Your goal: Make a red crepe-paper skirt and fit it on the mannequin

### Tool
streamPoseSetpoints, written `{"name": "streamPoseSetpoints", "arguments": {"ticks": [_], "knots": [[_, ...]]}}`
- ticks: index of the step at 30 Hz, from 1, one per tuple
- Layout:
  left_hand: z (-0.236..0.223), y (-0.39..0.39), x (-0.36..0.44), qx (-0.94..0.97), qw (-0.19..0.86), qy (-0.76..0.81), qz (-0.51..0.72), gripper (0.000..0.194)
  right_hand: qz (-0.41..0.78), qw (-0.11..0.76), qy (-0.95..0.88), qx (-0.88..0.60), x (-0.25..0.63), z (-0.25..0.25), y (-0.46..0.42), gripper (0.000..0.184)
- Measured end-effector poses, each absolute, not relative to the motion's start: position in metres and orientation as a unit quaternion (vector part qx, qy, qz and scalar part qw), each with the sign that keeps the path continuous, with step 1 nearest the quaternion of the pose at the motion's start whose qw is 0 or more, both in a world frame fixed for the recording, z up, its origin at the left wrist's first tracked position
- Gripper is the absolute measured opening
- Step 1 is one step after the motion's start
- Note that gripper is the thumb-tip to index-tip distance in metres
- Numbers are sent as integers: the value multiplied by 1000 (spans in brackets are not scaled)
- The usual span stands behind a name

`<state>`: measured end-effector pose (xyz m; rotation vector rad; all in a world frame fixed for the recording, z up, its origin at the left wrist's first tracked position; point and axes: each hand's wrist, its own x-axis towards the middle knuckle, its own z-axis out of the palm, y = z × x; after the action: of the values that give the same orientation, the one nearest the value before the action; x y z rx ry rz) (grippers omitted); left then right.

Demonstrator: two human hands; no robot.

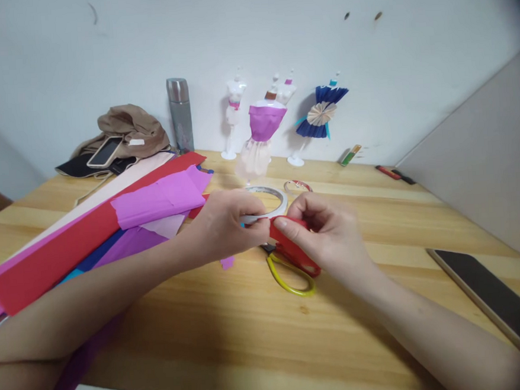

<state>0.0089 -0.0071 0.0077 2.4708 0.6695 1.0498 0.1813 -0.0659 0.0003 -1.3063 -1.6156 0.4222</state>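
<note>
My left hand [226, 224] is closed around the near side of a white roll of tape [280, 198], which it holds above the table. In my right hand [334, 231] a piece of red paper [296, 247] is pinched between thumb and fingers. The fingertips of both hands nearly meet, with the red paper's upper edge close to the tape; whether a strip joins them I cannot tell. Below the hands lie scissors [277, 279] with a yellow handle, their blades mostly hidden. A purple scrap [227, 262] rests near my left wrist.
Long sheets of red crepe paper [55, 257] and purple paper [157, 196] lie at left. Small dress forms, one in a purple top [267, 121] and one in dark blue [313, 129], stand by the wall near a grey flask [180, 120]. A phone [484, 292] lies right.
</note>
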Motion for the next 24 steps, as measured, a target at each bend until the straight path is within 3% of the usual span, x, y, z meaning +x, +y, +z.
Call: {"name": "streamPoseSetpoints", "arguments": {"ticks": [8, 24], "knots": [[14, 4, 5, 831, 370, 273, 313, 19, 253, 486, -659, -515, 185, 8, -67, 23], [15, 5, 6, 815, 416, 288, 282, 16, 255, 471, -667, -519, 189, 5, -63, 17]]}}
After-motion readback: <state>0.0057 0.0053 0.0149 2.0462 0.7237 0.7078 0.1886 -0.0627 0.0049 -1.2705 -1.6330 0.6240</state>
